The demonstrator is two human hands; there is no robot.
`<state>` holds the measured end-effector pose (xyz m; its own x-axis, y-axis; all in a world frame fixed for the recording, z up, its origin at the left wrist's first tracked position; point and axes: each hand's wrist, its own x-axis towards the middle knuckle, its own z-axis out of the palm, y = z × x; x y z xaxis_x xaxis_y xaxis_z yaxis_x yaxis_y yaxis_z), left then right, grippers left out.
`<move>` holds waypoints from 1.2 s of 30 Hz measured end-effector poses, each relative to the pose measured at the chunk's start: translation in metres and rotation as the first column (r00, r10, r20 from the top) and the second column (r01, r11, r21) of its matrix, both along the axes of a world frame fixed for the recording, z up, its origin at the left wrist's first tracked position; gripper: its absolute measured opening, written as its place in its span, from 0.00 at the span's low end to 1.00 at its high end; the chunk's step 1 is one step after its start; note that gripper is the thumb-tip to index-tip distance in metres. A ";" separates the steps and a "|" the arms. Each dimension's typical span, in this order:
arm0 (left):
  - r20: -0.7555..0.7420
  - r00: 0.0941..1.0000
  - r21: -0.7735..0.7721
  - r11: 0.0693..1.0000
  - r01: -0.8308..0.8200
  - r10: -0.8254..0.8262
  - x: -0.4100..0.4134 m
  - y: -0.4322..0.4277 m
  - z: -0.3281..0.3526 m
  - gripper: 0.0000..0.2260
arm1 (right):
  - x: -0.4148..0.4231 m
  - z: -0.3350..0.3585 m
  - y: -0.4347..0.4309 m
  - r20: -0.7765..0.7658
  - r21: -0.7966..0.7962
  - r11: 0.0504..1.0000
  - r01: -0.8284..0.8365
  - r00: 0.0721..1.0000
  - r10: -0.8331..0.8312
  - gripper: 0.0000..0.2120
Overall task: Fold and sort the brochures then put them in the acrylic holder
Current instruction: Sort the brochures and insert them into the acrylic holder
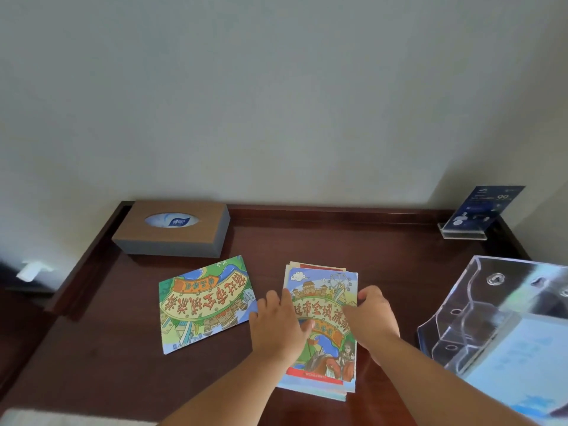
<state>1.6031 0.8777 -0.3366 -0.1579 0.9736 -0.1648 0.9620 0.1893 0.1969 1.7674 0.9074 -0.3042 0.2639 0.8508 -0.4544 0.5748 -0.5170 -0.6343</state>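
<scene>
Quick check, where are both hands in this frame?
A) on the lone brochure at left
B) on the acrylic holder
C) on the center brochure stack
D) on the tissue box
C: the left hand and right hand are both on the brochure stack, one at each side edge.

Both hands, left and right, rest on the brochure stack beside the acrylic holder.
</scene>
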 end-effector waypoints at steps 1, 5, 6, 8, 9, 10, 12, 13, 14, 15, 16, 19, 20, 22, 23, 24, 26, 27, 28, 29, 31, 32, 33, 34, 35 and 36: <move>0.004 1.000 0.028 1.000 0.009 -0.009 -0.004 0.000 0.001 0.31 | 0.002 0.001 0.001 -0.013 0.010 1.000 0.023 1.000 -0.022 0.06; -0.049 0.999 0.008 1.000 -0.002 0.002 -0.048 -0.010 0.000 0.30 | 0.001 0.003 0.002 -0.151 0.002 0.990 0.144 0.978 -0.142 0.04; -0.059 0.998 -0.037 0.999 -0.014 0.012 -0.063 -0.014 -0.002 0.30 | 0.000 0.004 0.002 -0.168 0.000 0.989 0.150 0.975 -0.148 0.04; -0.058 0.998 -0.130 0.991 -0.027 0.020 -0.090 -0.026 -0.009 0.30 | -0.004 0.006 0.000 -0.182 -0.004 0.989 0.147 0.973 -0.145 0.05; -0.047 0.999 -0.160 0.987 -0.022 0.014 -0.101 -0.034 -0.012 0.29 | -0.006 0.008 -0.001 -0.182 -0.007 0.989 0.149 0.972 -0.148 0.05; -0.032 0.999 -0.173 0.985 -0.010 0.004 -0.108 -0.042 -0.015 0.28 | -0.008 0.009 -0.001 -0.180 -0.008 0.988 0.151 0.972 -0.150 0.06; -0.030 0.999 -0.154 0.988 0.028 -0.033 -0.119 -0.060 -0.019 0.24 | -0.013 0.012 -0.001 -0.170 -0.006 0.987 0.162 0.972 -0.161 0.07; -0.064 0.996 -0.127 0.991 0.049 -0.058 -0.124 -0.067 -0.019 0.22 | -0.016 0.014 -0.001 -0.167 -0.002 0.985 0.175 0.971 -0.172 0.07; -0.109 0.991 -0.095 0.994 0.063 -0.073 -0.130 -0.071 -0.019 0.21 | -0.020 0.015 -0.001 -0.162 0.004 0.982 0.188 0.969 -0.185 0.07; -0.141 0.988 -0.059 0.997 0.058 -0.065 -0.136 -0.072 -0.017 0.21 | -0.025 0.016 -0.001 -0.153 0.010 0.980 0.200 0.969 -0.196 0.07; -0.147 0.989 -0.019 0.999 0.032 -0.035 -0.142 -0.070 -0.016 0.23 | -0.030 0.017 -0.002 -0.146 0.017 0.977 0.213 0.967 -0.208 0.08; -0.080 0.996 -0.016 0.999 -0.035 0.034 -0.156 -0.049 -0.017 0.32 | -0.049 0.021 -0.003 -0.138 0.039 0.969 0.244 0.962 -0.237 0.10; -0.047 0.999 -0.064 0.997 -0.029 0.026 -0.158 -0.041 -0.018 0.35 | -0.056 0.022 -0.003 -0.133 0.052 0.966 0.253 0.961 -0.244 0.11; 0.005 1.000 -0.157 0.987 0.029 -0.028 -0.161 -0.031 -0.020 0.37 | -0.070 0.027 -0.003 -0.125 0.071 0.962 0.265 0.959 -0.255 0.13; 0.020 0.998 -0.180 0.981 0.067 -0.065 -0.161 -0.029 -0.023 0.36 | -0.076 0.028 -0.003 -0.132 0.079 0.959 0.271 0.957 -0.259 0.14; 0.028 0.995 -0.187 0.977 0.104 -0.100 -0.162 -0.029 -0.026 0.35 | -0.081 0.029 -0.004 -0.146 0.083 0.956 0.281 0.952 -0.267 0.14; 0.035 0.988 -0.177 0.972 0.156 -0.152 -0.162 -0.028 -0.030 0.32 | -0.088 0.030 -0.008 -0.163 0.078 0.950 0.303 0.944 -0.288 0.14; 0.042 0.984 -0.170 0.970 0.176 -0.172 -0.163 -0.027 -0.030 0.30 | -0.089 0.030 -0.011 -0.169 0.070 0.947 0.315 0.939 -0.300 0.14; 0.052 0.981 -0.161 0.967 0.195 -0.189 -0.163 -0.025 -0.029 0.28 | -0.088 0.030 -0.014 -0.177 0.061 0.942 0.330 0.932 -0.315 0.14; 0.057 0.977 -0.148 0.966 0.209 -0.203 -0.162 -0.023 -0.027 0.26 | -0.087 0.028 -0.017 -0.187 0.052 0.937 0.345 0.925 -0.331 0.14; 0.024 0.981 -0.127 0.973 0.193 -0.191 -0.158 -0.020 -0.022 0.26 | -0.083 0.026 -0.023 -0.199 0.042 0.927 0.372 0.912 -0.358 0.13; -0.008 0.988 -0.120 0.981 0.150 -0.152 -0.154 -0.018 -0.020 0.29 | -0.082 0.025 -0.024 -0.205 0.035 0.924 0.380 0.908 -0.366 0.13; -0.030 0.995 -0.118 0.989 0.090 -0.094 -0.149 -0.017 -0.018 0.33 | -0.081 0.025 -0.024 -0.214 0.028 0.924 0.382 0.905 -0.368 0.13; -0.036 0.999 -0.125 0.992 0.033 -0.037 -0.144 -0.015 -0.016 0.37 | -0.081 0.025 -0.023 -0.223 0.020 0.924 0.381 0.903 -0.368 0.12; -0.028 1.000 -0.141 0.990 0.003 -0.007 -0.139 -0.013 -0.016 0.41 | -0.080 0.025 -0.022 -0.231 0.017 0.926 0.378 0.902 -0.364 0.12; -0.019 1.000 -0.164 0.986 0.005 -0.008 -0.133 -0.011 -0.016 0.44 | -0.079 0.025 -0.021 -0.236 0.016 0.927 0.375 0.902 -0.361 0.12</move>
